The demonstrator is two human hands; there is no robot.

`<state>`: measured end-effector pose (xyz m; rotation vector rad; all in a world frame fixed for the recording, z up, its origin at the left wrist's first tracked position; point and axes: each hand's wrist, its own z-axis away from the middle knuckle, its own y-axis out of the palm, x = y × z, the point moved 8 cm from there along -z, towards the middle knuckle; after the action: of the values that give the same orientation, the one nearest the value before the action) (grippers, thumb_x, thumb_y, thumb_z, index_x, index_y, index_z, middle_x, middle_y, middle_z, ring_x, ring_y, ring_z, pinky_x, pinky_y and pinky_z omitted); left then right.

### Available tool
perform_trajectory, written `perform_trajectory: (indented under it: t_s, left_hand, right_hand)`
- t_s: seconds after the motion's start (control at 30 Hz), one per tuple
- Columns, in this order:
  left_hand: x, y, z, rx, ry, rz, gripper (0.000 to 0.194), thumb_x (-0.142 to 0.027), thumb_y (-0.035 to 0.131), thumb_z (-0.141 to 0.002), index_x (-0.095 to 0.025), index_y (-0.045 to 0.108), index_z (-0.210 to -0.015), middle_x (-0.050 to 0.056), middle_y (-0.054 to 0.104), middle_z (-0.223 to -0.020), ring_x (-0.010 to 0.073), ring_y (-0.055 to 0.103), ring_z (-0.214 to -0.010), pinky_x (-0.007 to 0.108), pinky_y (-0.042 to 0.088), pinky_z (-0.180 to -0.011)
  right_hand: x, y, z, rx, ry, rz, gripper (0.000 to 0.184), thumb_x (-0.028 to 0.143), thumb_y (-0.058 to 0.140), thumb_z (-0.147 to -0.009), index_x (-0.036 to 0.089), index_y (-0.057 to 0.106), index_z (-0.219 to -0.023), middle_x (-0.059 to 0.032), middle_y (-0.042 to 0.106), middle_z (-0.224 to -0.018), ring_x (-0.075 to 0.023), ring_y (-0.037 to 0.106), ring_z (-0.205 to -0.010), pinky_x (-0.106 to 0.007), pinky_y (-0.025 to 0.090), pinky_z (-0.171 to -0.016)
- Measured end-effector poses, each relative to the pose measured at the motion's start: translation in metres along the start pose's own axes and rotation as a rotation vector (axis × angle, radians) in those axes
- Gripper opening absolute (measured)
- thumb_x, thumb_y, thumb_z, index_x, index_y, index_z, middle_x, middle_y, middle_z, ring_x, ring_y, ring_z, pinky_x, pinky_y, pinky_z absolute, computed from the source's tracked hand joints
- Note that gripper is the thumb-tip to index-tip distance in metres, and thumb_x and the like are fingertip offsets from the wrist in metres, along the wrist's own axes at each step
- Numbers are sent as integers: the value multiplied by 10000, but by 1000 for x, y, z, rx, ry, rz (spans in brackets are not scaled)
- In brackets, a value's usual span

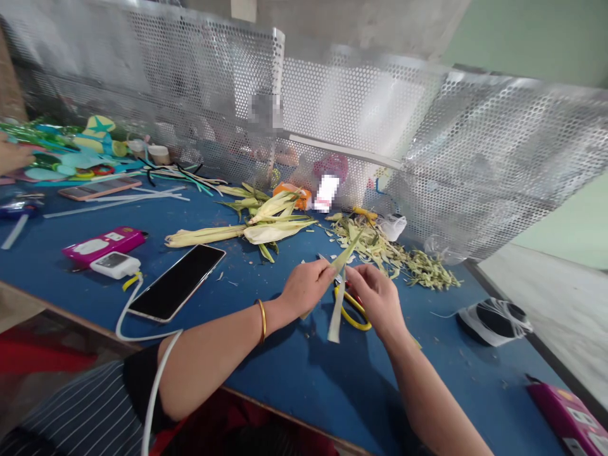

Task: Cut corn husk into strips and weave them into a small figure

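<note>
A long pale-green corn husk strip (348,253) is pinched in my left hand (310,283), its pointed tip sticking up and away. Its paler lower end hangs down toward me between my hands. My right hand (375,292) has thumb and fingers pressed together at the strip's right edge, closed on the husk. Below the strip, scissors with yellow and red handles (357,316) lie on the blue table, partly covered by husk and hand. Farther back lies a bunch of corn husks (278,218), and to its right spreads a heap of husk scraps (380,247).
On the left are a black-screened phone (178,283), a magenta box (105,245) and a white cable (124,326) running over my left forearm. A dark spool wound with white thread (494,322) sits at right. Perforated metal panels (351,95) close off the back. Another person's hand (14,155) shows far left.
</note>
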<state>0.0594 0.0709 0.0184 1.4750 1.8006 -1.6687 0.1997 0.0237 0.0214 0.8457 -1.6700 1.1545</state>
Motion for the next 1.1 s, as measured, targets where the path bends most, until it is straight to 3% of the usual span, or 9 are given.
perform_trajectory:
  t_s: [0.1, 0.2, 0.33, 0.5, 0.67, 0.8, 0.97, 1.1]
  left_hand:
    - [-3, 5, 3, 23, 16, -19, 322, -337, 449, -934, -203, 435, -641, -32, 491, -586, 125, 435, -572, 265, 228, -560]
    - [-5, 9, 5, 36, 28, -26, 336, -317, 468, -920, -203, 399, -611, -37, 460, -563, 123, 422, -560, 262, 229, -558]
    - [-5, 9, 5, 41, 32, 53, 319, -349, 481, -920, -203, 444, -638, -36, 503, -597, 127, 456, -598, 248, 268, -574]
    - [-4, 8, 4, 62, -9, 146, 278, -317, 448, -936, -207, 478, -683, -36, 533, -581, 132, 493, -591, 242, 307, -585]
    - [-2, 4, 1, 19, 4, 85, 245, -309, 467, -925, -206, 507, -706, -28, 550, -630, 139, 486, -618, 249, 298, -587]
    - [1, 1, 0, 1, -4, 82, 268, -309, 442, -935, -204, 512, -699, -29, 555, -634, 139, 488, -626, 252, 301, -596]
    - [10, -2, -2, -27, -101, 82, 272, -283, 445, -923, -203, 530, -677, -34, 547, -605, 132, 467, -600, 251, 288, -578]
    - [16, -2, -5, -49, -100, 62, 274, -277, 440, -919, -199, 529, -672, -36, 531, -592, 126, 454, -597, 253, 277, -576]
  right_hand:
    - [10, -9, 2, -173, -145, 323, 378, 595, 652, -774, 221, 602, -747, -7, 618, -641, -166, 529, -590, -275, 375, -568]
    - [6, -6, 3, -145, -165, 351, 342, 521, 546, -870, 228, 579, -696, 6, 597, -585, -152, 491, -533, -273, 351, -542]
    - [2, -1, 1, -85, -176, 312, 322, 443, 519, -889, 227, 532, -652, 19, 567, -568, -140, 463, -525, -270, 332, -535]
    - [-1, 14, -1, 78, -125, 96, 354, 421, 561, -850, 219, 490, -568, 26, 531, -513, -130, 454, -510, -268, 353, -542]
    - [-6, 24, 3, 187, 60, -290, 347, 451, 692, -742, 197, 542, -559, 24, 533, -497, -117, 467, -486, -258, 370, -533]
    - [0, 31, 11, 280, 160, -475, 313, 415, 724, -720, 185, 569, -575, 20, 522, -520, -105, 447, -486, -246, 346, -509]
    - [25, 38, 25, 505, 106, -645, 292, 370, 681, -768, 196, 542, -578, 31, 476, -529, -100, 397, -449, -270, 335, -501]
    - [36, 34, 30, 581, 57, -714, 292, 375, 675, -763, 207, 518, -583, 51, 431, -511, -86, 356, -389, -285, 348, -494]
